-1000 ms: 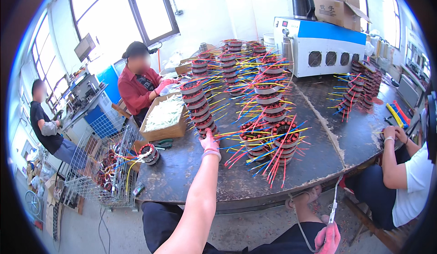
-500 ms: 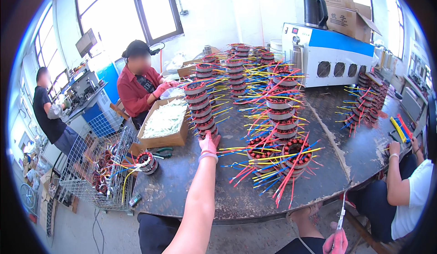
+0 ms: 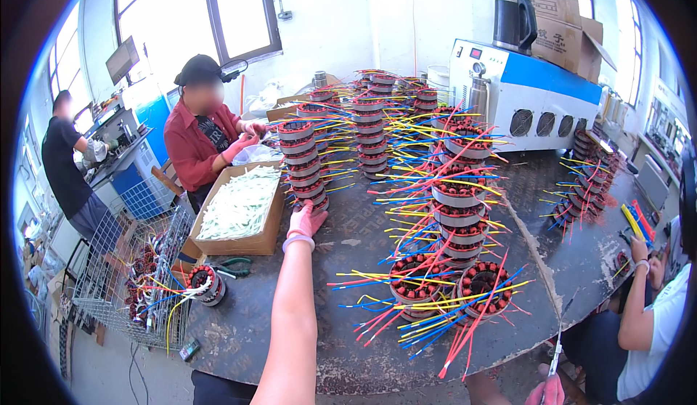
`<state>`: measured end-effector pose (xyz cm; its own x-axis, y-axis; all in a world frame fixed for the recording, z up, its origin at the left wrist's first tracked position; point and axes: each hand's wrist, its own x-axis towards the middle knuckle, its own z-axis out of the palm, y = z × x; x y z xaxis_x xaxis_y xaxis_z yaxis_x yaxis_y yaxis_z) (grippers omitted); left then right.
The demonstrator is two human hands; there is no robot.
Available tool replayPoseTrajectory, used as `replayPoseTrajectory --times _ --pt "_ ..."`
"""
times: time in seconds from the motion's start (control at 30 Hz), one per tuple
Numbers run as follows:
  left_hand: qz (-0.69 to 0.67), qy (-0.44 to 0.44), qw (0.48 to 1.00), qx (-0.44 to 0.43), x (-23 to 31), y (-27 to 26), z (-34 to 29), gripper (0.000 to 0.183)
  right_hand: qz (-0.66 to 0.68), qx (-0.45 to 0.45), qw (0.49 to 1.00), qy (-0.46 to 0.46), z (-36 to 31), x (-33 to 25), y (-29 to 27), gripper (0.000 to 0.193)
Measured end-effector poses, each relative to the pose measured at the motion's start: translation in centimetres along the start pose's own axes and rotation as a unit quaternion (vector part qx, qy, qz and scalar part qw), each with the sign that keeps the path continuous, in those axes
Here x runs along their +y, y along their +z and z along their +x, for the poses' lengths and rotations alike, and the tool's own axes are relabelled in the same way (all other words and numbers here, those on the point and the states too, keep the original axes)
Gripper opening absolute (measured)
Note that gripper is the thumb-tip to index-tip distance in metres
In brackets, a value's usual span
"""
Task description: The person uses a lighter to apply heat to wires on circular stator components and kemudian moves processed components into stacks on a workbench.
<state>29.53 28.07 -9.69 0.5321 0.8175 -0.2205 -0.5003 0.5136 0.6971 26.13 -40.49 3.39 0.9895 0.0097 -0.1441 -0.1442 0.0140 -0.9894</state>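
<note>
My left hand (image 3: 306, 220), in a pink glove with a band at the wrist, reaches across the table and is closed round the bottom of a tall stack of motor stators (image 3: 298, 159). Yellow and blue wires stick out to the stack's right. At the lower right edge my right hand (image 3: 546, 390), also pink-gloved, grips a slim white-handled tool (image 3: 556, 354) with a long thin tip, pointing up; its exact kind is unclear. Beside my left arm stand two stators (image 3: 485, 289) with red, yellow and blue wires fanned toward me.
More stator stacks (image 3: 461, 209) fill the table's middle. A carton of pale strips (image 3: 239, 212), pliers (image 3: 236, 267), a lone stator (image 3: 207, 286) and a wire basket (image 3: 109, 296) are at left. A blue-white machine (image 3: 523, 92) stands behind. Co-workers sit left (image 3: 196, 136) and right (image 3: 653, 325).
The view has shifted, bringing the near stators lower in the picture. My left hand stays at the foot of the stack; my right hand still holds the tool.
</note>
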Motion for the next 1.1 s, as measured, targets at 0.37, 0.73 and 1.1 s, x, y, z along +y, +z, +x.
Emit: replayPoseTrajectory --times 0.37,0.73,1.1 --pt "0.069 0.017 0.997 0.037 1.0 0.5 2.4 0.051 -0.003 -0.012 1.0 -0.021 1.8 1.9 0.4 0.03" --pt "0.171 0.037 0.985 0.0 0.9 1.4 -6.4 0.035 0.033 -0.037 0.999 -0.022 -0.4 1.2 -1.3 0.039" --pt "0.7 0.326 0.517 -0.371 2.1 13.2 -32.3 0.064 0.074 -0.057 0.995 -0.018 -5.8 0.1 -4.9 0.037"
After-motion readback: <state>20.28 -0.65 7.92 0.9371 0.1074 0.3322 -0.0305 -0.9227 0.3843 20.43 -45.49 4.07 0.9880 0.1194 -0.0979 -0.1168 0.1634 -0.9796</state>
